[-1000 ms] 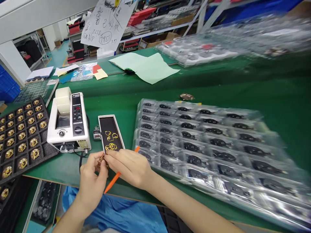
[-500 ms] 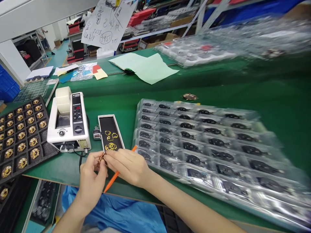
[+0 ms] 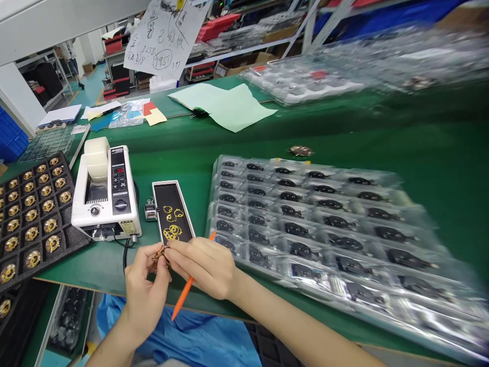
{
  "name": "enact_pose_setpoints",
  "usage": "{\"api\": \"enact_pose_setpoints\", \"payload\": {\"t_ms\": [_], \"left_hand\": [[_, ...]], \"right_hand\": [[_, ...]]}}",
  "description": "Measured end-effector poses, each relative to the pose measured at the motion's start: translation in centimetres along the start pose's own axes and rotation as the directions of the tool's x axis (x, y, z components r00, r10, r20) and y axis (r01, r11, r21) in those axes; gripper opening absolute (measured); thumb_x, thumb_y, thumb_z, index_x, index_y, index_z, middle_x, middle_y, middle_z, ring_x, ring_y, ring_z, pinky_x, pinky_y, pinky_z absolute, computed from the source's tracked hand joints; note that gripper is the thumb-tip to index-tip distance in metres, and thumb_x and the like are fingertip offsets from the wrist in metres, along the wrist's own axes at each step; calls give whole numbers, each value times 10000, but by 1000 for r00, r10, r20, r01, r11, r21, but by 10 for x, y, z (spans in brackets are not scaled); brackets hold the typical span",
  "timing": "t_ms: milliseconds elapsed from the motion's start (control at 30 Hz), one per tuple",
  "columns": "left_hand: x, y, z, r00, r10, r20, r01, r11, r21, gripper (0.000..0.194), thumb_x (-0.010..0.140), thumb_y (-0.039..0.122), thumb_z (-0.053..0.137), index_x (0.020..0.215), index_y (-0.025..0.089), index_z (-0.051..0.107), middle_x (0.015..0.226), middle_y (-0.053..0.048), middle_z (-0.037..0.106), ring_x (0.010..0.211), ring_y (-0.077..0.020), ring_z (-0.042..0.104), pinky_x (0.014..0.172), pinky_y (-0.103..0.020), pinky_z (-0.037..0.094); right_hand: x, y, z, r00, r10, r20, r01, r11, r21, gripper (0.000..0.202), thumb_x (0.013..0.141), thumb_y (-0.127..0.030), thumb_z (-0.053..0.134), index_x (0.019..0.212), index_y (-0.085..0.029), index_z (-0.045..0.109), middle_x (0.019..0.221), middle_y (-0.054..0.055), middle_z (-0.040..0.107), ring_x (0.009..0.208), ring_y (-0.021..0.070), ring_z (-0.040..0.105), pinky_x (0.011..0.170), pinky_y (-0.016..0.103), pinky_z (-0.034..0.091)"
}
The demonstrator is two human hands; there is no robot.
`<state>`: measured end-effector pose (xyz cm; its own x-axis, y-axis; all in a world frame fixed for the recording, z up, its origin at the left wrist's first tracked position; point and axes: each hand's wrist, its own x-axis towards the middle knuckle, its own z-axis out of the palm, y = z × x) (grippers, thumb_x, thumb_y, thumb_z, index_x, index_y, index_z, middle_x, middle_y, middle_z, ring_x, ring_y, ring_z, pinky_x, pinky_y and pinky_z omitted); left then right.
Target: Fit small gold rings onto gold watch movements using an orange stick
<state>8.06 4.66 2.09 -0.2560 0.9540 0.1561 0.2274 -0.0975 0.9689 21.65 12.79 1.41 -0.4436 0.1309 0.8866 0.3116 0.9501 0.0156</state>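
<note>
My left hand (image 3: 147, 288) pinches a small copper-coloured metal part (image 3: 159, 255), mostly covered by the fingers. Against that part rest the fingertips of my right hand (image 3: 204, 265), which also holds an orange pen-like tool (image 3: 183, 298) slanting under the palm. Just beyond the hands lies a white-rimmed box (image 3: 190, 224) with a black inside, holding several thin yellow rings (image 3: 172, 232). A small metal tally counter (image 3: 150, 210) touches the box's left side.
A white tape dispenser (image 3: 101, 216) stands left of the box. Farther left is a black foam tray (image 3: 74, 236) of gold round parts. Clear trays (image 3: 280, 275) of black parts fill the right. A metal part (image 3: 301, 151) and green paper (image 3: 244, 109) lie behind.
The orange tool's lower end has swung right and toward me. Both hands stay together at the copper-coloured part, with the fingers slightly shifted. The view has moved slightly.
</note>
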Motion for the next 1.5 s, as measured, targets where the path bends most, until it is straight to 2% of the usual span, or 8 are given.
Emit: {"api": "enact_pose_setpoints", "payload": {"t_ms": [300,533,700,800,933,1067,1333,1500], "left_hand": [[-3,0,1,1000,17,-16,-17,1000,17,175,924,227,557,1067,197,654,910,-46,755,685,-136,685,611,-216,539],[4,4,-1,999,11,31,-13,998,55,144,921,236,556,1022,184,644,814,-31,724,657,-128,654,618,-218,521],[15,5,-1,990,-136,23,137,989,-60,103,867,277,615,859,178,587,634,25,637,568,-109,594,581,-208,492],[20,4,-1,971,-238,13,237,960,-151,186,797,304,683,765,179,549,581,38,606,521,-100,568,515,-192,446],[25,4,-3,936,-337,103,352,884,-308,258,687,324,760,728,170,556,601,15,630,510,-102,558,469,-188,414],[27,4,-3,907,-374,195,422,795,-436,269,627,312,779,679,166,558,564,36,588,488,-95,549,514,-213,465],[28,3,-8,917,-337,213,398,808,-434,273,639,290,758,612,161,519,581,53,522,399,-46,464,400,-170,358],[28,3,-6,922,-338,190,387,838,-385,271,632,253,736,570,167,486,570,64,479,392,-28,400,378,-158,316]], "right_hand": [[0,-6,0,999,46,-26,-47,998,-40,166,955,-121,472,922,-107,634,765,108,722,615,157,586,522,278,447],[1,-9,3,992,115,-46,-118,991,-61,156,958,-143,465,919,-126,615,762,102,713,601,153,579,531,275,443],[2,-8,5,983,183,-11,-183,983,-6,88,930,-133,498,923,-167,580,773,71,712,629,143,605,571,252,482],[6,-3,0,949,314,-25,-309,943,123,23,916,-173,539,935,-178,552,772,66,686,668,153,633,570,247,498],[13,5,-11,841,515,169,-542,793,280,148,958,-157,461,844,-199,546,694,13,622,597,127,594,535,228,470],[15,7,-14,777,419,469,-611,681,404,184,996,-191,422,878,-197,564,747,8,652,621,113,599,564,212,470],[10,1,-9,822,281,496,-507,757,412,265,1026,-213,338,811,-201,493,700,5,594,603,121,545,565,227,434],[8,-5,-6,770,334,544,-576,731,366,269,1011,-215,322,762,-219,424,635,-22,530,529,117,479,507,227,376]]}}
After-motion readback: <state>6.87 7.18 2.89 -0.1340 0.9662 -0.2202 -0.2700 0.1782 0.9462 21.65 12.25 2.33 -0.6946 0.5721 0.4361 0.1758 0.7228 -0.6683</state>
